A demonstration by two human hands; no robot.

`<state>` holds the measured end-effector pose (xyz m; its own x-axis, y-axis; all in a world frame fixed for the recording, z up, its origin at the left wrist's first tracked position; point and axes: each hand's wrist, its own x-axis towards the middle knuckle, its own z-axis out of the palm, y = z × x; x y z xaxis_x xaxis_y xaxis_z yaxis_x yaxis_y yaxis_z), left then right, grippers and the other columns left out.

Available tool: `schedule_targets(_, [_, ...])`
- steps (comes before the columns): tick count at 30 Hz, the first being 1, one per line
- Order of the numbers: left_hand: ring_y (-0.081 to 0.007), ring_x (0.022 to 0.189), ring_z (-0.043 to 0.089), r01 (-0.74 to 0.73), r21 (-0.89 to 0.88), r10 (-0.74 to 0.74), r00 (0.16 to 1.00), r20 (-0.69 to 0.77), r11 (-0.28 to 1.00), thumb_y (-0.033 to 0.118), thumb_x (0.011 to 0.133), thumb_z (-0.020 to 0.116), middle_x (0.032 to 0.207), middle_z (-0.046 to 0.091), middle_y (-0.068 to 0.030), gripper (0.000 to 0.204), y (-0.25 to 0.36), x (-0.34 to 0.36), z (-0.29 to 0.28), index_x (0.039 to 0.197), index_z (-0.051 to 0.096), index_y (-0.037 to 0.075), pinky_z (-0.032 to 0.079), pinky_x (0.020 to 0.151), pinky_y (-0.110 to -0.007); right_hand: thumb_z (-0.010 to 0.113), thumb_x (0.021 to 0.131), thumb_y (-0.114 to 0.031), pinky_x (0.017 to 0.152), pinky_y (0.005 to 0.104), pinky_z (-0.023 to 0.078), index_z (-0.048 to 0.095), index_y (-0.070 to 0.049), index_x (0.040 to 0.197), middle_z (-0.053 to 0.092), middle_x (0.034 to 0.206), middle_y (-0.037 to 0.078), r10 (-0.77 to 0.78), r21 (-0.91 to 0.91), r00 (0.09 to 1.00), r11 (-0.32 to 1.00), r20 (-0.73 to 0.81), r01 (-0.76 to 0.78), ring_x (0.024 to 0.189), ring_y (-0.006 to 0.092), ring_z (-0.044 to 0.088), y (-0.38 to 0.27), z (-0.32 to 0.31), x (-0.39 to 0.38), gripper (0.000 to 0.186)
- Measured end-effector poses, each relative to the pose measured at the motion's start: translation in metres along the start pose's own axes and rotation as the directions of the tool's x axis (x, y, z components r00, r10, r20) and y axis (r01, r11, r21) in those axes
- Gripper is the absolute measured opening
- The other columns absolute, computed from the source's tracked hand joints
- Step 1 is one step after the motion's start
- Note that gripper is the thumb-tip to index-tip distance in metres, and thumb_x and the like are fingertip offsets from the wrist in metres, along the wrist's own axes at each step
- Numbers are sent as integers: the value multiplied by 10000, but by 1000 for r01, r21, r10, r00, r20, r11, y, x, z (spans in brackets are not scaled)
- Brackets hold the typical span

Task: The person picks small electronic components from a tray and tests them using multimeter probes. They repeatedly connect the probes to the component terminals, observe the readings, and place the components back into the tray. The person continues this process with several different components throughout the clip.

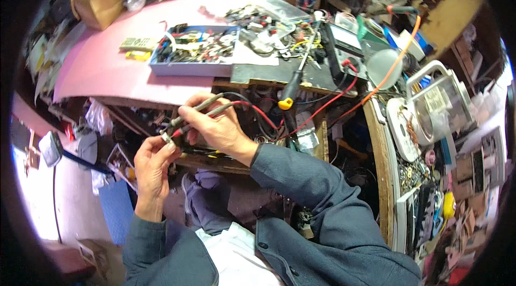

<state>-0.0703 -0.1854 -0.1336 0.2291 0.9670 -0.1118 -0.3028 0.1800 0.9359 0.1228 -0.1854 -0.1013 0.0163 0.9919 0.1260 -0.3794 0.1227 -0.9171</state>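
Observation:
My right hand [223, 133] is closed around two test probes, a grey-black one and a red one [219, 109]. Their tips point down and left at a small pale part [167, 138] pinched in the fingers of my left hand [151, 165]. Whether the tips touch it is too small to tell, and its kind cannot be made out. From the probes a black lead and a red lead [317, 114] trail rightward, the red running up to a meter [345, 44] at the bench's right. Both hands are just in front of the bench edge.
Mixed small parts fill a blue-grey box [188, 70] on the pink bench top [115, 71], with more heaped beside it. A screwdriver [293, 88] juts over the front edge. An orange cord [398, 60] crosses the right side near a clear plastic jug [435, 103].

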Motion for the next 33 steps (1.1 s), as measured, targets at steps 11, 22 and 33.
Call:
schedule_targets(11, [-165,841,660,-14,1,14,1000,13,1000,17,885,685,1003,665,-94,229,-7,3,-4,1092,596,-18,589,794,-325,677,941,-157,426,229,484,633,-25,912,633,691,33,-25,-9,1000,1000,5,25,500,97,610,1,-3,-3,143])
schedule_targets(22, [-160,867,652,-37,10,37,999,30,999,26,883,688,1035,664,-96,239,-7,1,-7,1098,596,-24,576,796,-317,680,939,-171,450,231,498,637,-29,921,638,708,32,-29,0,999,1000,39,29,514,91,611,2,-5,-3,150])
schedule_targets(33, [-153,857,658,-19,-11,19,1000,-7,1000,2,866,700,992,661,-65,217,-3,-1,-2,1063,608,10,575,803,-306,673,937,-151,436,238,486,638,-23,916,631,694,37,-35,-20,999,999,30,36,512,102,616,1,-2,-2,134])
